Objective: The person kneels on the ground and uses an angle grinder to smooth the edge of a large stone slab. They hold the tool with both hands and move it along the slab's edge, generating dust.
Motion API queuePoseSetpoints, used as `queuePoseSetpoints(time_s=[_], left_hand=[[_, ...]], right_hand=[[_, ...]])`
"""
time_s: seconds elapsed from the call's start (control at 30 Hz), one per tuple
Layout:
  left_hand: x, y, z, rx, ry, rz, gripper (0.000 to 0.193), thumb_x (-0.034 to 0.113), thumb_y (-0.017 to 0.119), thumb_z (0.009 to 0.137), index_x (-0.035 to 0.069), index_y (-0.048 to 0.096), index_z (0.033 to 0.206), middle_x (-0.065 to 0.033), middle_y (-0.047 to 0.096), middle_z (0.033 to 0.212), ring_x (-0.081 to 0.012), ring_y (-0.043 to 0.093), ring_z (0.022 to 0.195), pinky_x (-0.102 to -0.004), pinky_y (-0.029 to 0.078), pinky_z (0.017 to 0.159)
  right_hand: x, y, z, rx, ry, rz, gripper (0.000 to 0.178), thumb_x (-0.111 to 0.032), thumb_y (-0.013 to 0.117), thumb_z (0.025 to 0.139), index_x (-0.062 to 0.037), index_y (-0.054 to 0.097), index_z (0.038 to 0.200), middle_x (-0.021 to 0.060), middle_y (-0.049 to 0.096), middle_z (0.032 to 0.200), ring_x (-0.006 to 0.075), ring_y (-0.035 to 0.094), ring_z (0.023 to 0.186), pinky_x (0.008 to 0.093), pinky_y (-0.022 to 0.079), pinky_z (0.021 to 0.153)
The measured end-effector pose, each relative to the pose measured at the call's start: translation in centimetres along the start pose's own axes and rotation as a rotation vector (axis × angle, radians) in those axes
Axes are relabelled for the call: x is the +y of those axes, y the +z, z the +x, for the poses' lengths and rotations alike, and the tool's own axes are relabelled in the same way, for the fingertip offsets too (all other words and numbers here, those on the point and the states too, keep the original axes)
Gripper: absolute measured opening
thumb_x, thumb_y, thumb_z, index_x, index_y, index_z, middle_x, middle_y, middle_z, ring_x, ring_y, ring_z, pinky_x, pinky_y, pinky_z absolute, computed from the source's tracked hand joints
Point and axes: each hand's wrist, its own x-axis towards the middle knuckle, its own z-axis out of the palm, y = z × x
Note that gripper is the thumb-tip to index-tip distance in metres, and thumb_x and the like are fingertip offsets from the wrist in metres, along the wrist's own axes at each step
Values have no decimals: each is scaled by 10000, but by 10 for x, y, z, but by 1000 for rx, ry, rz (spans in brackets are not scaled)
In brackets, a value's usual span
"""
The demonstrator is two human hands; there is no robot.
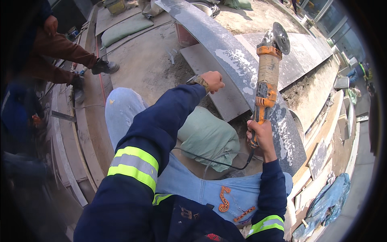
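My right hand (263, 136) grips the rear handle of an orange angle grinder (267, 74). The tool points up and away from me, its round dark disc (281, 38) at the far end, apart from the slab. A cord runs from the handle down across my lap. Behind the grinder lies a long curved grey stone slab (225, 44) with white, patchy marks on its face. My left hand (211, 82) is closed in a fist over a flat grey board (215, 82); nothing shows in its fingers. Between my knees sits a pale green sack (211, 137).
Another person's legs and boots (105, 66) are at the left, beside long planks (86, 133). A green sack (128, 30) lies farther off, near a reddish bucket (185, 36). At the right are boards, stone offcuts (318, 158) and a blue plastic sheet (326, 203).
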Motion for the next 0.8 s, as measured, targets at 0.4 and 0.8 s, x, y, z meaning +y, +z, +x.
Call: queuePoseSetpoints(time_s=[0.4, 0.8], left_hand=[[65, 67, -6, -38, 377, -1902, 634, 555, 623, 966, -13, 520, 1227, -198, 690, 1008, -272, 754, 795, -371, 643, 623], [7, -11, 14, 138, 421, -2029, 609, 447, 666, 904, -75, 533, 1189, -204, 693, 952, -290, 750, 822, -427, 662, 680]], right_hand=[[3, 53, 6, -162, 217, -82, 301, -324, 667, 955, -46, 575, 885, 40, 578, 696, 127, 569, 507, 265, 463, 467], [-25, 87, 70, -205, 362, 47, 816, -775, 286, 982, -25, 561, 1149, 79, 591, 724, 152, 557, 509, 259, 473, 475]])
